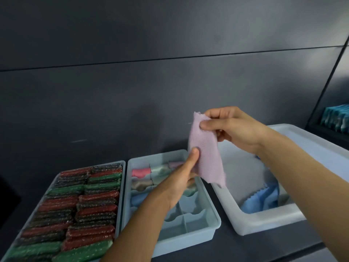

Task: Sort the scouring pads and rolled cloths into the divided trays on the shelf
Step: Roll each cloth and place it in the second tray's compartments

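both hands, right [234, 127] above and left [181, 178] below, pinch the lilac cloth [206, 154], long axis near upright.

**Colour and pattern reference**

- Lilac cloth [205, 152]: pale lilac with a fine, regular dotted weave.
- Scouring pads [81, 210]: red, green and near-black, mixed in two columns. All carry a glittering metallic fleck.
- Left tray [121, 186]: pale blue-grey, plain.
- Divided tray [188, 241], centre: pale blue, plain.
- Rolled cloths in its far compartments: pink roll [140, 172], mint roll [160, 170], lilac roll [175, 164], taupe roll [141, 184], light blue roll [139, 198].
- White bin [268, 222], right: plain white.
- Grey cloth [243, 176] in the bin: light grey, plain.
- Blue cloth [262, 197] in the bin: sky blue with a zigzag edge.
- Teal items [336, 118], far right: teal with lighter streaks.
- Wall [132, 91] and shelf surface [264, 248]: dark grey, plain.
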